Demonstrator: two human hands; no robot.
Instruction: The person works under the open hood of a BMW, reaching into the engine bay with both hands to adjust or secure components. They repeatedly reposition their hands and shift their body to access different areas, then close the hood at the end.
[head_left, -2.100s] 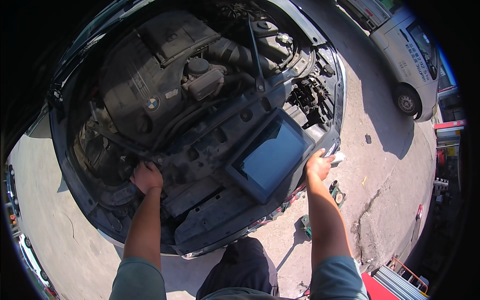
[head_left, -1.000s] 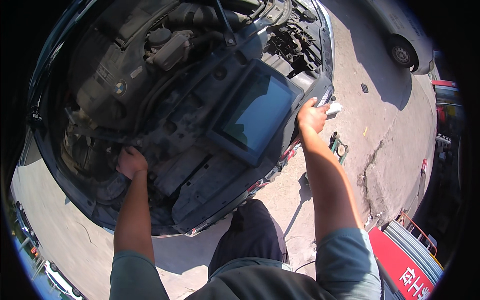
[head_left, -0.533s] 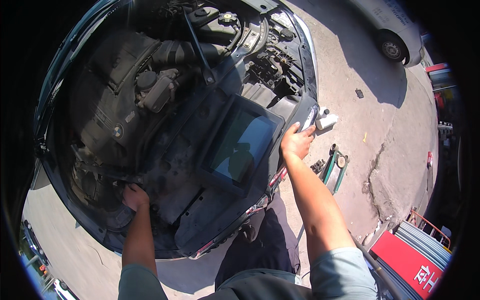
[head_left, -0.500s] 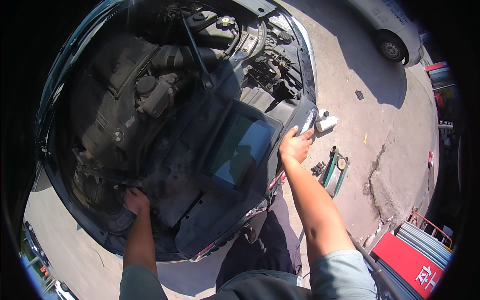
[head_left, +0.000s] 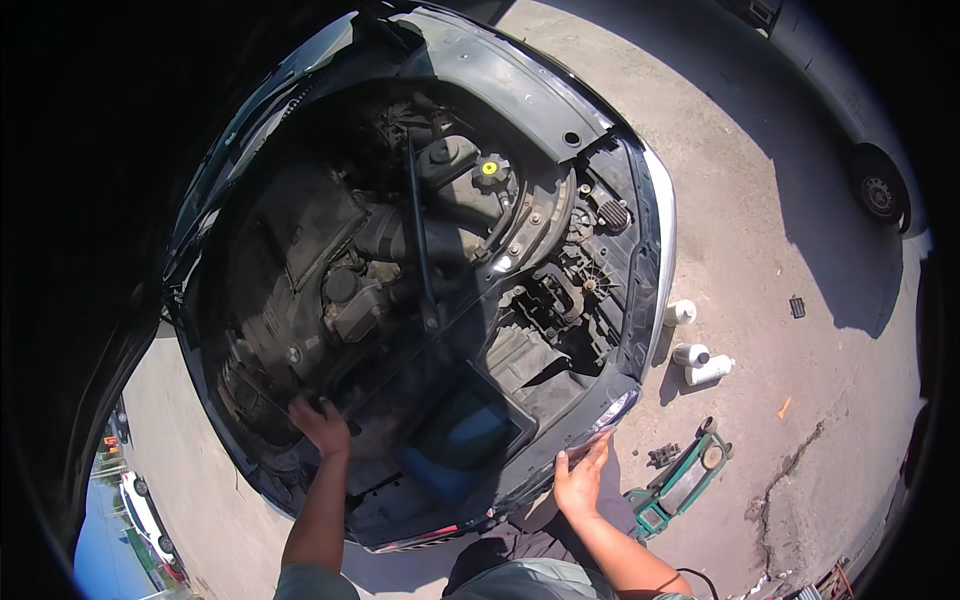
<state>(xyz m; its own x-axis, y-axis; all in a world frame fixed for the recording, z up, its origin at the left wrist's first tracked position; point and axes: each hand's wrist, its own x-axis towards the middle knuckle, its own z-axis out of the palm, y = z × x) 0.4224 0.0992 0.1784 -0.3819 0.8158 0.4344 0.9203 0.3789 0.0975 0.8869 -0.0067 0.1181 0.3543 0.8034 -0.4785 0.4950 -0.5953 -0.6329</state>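
Note:
A car's engine bay lies open in front of me. My left hand [head_left: 322, 428] reaches over its near left part, above dark trim, with fingers spread and nothing in them. Whether it touches anything there I cannot tell. My right hand [head_left: 582, 482] is at the near right corner of the car, fingers apart, the tips close to or on the front edge below the headlight [head_left: 617, 408]. Between my hands a dark-framed tablet-like screen [head_left: 462, 438] rests on the front of the bay, partly blurred. The engine cover [head_left: 275, 330] sits beyond my left hand.
A dark strut bar [head_left: 417, 225] crosses the bay near a cap with a yellow centre [head_left: 490, 169]. On the ground to the right are white bottles [head_left: 709, 370], a green floor jack [head_left: 680, 480] and a small dark grate [head_left: 797, 307]. Another vehicle's wheel [head_left: 880, 185] stands farther right.
My view has shifted, so the car sits lower and farther right in it. My left hand's fingers, curled by a dark bar before, are now spread. My right hand has slid nearer me along the car's edge.

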